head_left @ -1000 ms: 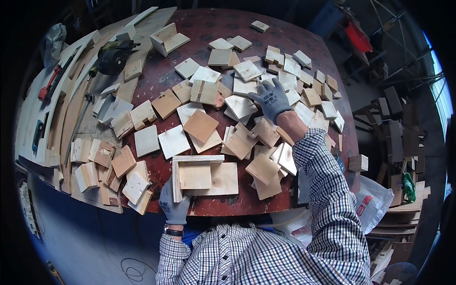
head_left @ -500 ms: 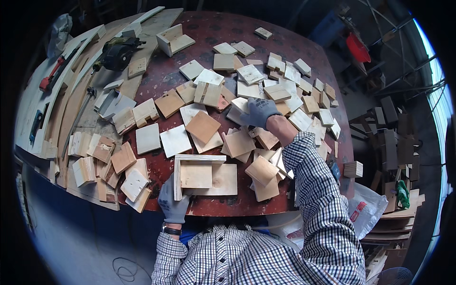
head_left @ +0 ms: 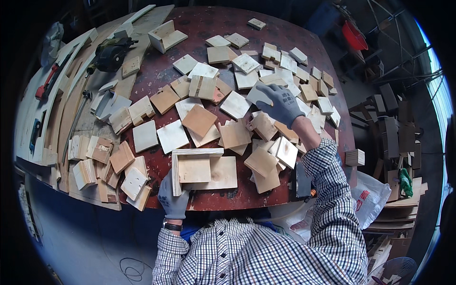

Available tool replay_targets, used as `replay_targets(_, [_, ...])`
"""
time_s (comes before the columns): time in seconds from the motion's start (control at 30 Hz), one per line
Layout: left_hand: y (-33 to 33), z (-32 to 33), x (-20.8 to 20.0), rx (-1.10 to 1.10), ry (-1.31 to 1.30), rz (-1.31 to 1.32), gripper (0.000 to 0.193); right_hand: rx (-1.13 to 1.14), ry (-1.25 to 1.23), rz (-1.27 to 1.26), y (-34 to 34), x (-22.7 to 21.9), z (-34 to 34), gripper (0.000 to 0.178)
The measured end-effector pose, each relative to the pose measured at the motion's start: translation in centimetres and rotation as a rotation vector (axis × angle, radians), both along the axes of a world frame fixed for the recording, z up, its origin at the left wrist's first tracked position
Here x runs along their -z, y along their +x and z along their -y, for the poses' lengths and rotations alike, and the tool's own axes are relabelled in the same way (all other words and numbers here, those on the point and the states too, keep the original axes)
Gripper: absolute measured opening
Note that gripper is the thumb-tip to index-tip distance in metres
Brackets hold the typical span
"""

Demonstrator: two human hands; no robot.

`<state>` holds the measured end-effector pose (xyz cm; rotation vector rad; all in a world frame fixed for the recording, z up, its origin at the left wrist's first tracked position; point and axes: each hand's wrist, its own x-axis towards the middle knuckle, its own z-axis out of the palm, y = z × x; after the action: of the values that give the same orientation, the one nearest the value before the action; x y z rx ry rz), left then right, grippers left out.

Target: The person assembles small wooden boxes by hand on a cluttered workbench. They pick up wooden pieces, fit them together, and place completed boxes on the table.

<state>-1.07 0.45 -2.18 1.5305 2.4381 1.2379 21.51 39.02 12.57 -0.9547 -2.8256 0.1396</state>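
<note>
My left hand (head_left: pixel 174 198), in a grey glove, is closed on an L-shaped joined wooden piece (head_left: pixel 176 172) at the table's near edge. Inside its corner lies a square wooden block (head_left: pixel 194 170), overlapping a wider board (head_left: pixel 223 172). Out over the pile, my gloved right hand (head_left: pixel 284 105) grips a pale wooden block (head_left: pixel 258 96) by its right side. A white block (head_left: pixel 236 105) lies just left of that one. Below the right hand are several overlapping blocks, among them a tan block (head_left: pixel 261 162).
Loose wooden blocks cover much of the dark red table (head_left: pixel 209 23). On the left, long boards carry a black power tool (head_left: pixel 111 53) and a red-handled tool (head_left: pixel 46 85). A dark grey object (head_left: pixel 302 180) stands near the right forearm. Plastic bags (head_left: pixel 373 197) hang at the near right.
My right hand has drawn back to the right, lifting a pale block from the pile. The left hand stays on the L-shaped piece. The whole view has shifted slightly.
</note>
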Motion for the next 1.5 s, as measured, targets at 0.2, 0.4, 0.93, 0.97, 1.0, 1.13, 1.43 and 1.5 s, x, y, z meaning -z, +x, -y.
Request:
replay_targets(0.2, [0.0,0.1,0.2,-0.008,0.033,0.017,0.062,-0.445,0.045,0.302,-2.2,2.1,5.6,0.101])
replay_targets(0.4, [0.1,-0.1,-0.3,0.008,0.039,0.035,0.062,-0.356,0.164,0.219,-1.0,2.7,2.6,0.092])
replay_targets(0.93, [0.0,0.0,0.1,0.012,0.079,0.085,0.062,-0.075,0.169,0.016,-0.1,2.9,3.8,0.079])
replay_targets(0.97, [0.0,0.0,-0.1,0.008,0.083,0.085,0.063,-0.124,0.152,-0.152,-0.2,2.2,5.1,0.077])
replay_targets(1.0, [0.0,-0.1,-0.1,0.012,0.092,0.090,0.064,-0.123,0.121,-0.202,-0.6,0.5,7.3,0.075])
replay_targets(1.13, [-0.1,0.0,-0.1,0.010,0.085,0.069,0.067,-0.421,0.084,-0.158,-2.5,-3.4,16.7,0.077])
replay_targets(1.43, [-0.1,-0.1,0.5,0.015,0.041,0.030,0.067,-0.584,0.159,-0.175,-5.4,2.2,19.8,0.092])
replay_targets(1.5, [0.0,-0.2,0.4,0.013,0.040,0.036,0.066,-0.396,0.081,-0.184,-4.5,2.1,19.9,0.109])
